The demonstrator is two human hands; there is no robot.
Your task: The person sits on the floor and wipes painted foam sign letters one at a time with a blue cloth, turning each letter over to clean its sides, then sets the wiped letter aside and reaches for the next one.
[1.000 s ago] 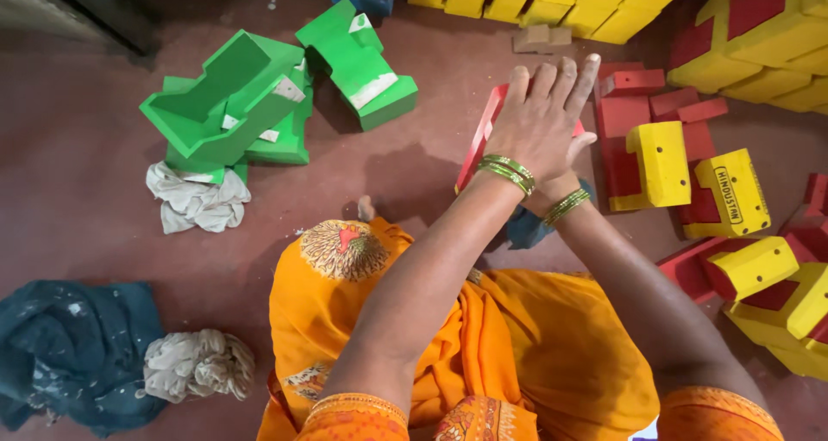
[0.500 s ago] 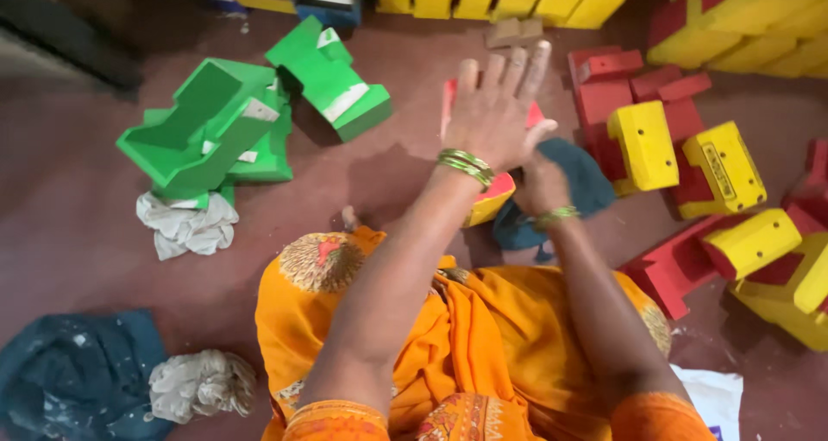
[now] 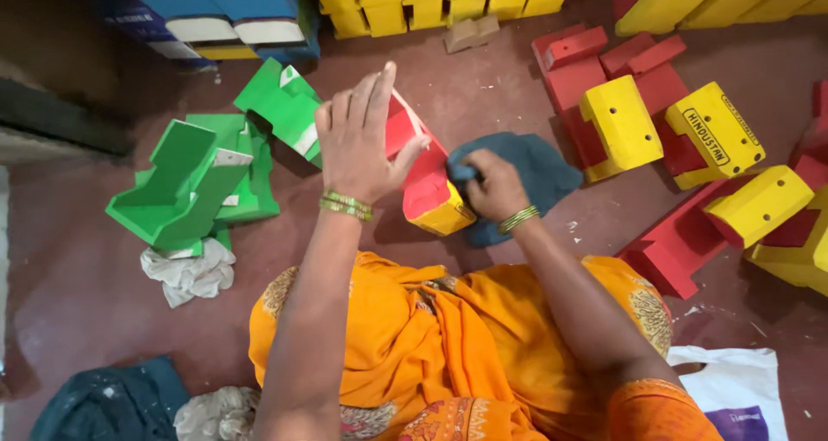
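From the head camera I look down on my left hand (image 3: 358, 143), which lies flat with its fingers (image 3: 366, 96) spread on the upper face of a red painted wooden block with a yellow end (image 3: 424, 182); this steadies the block rather than closing round it. The block stands tilted on the dark red floor (image 3: 69, 268), just ahead of my orange-draped lap (image 3: 448, 346). My right hand (image 3: 493, 186) is just to the right of the block, its fingers clenched on a bunched fold of the dark blue-grey cloth (image 3: 526, 178), pressed against the block's red side. I judge the rubbing of this piece to be mid-way, as the hand hides the contact and I cannot tell how much of the face is covered. Left of the block lies a heap of green painted wooden pieces (image 3: 203, 186) with a crumpled white rag (image 3: 190, 273) below it. Right of the block lie red and yellow blocks (image 3: 660, 126), scattered, and I cannot say which of these are finished.
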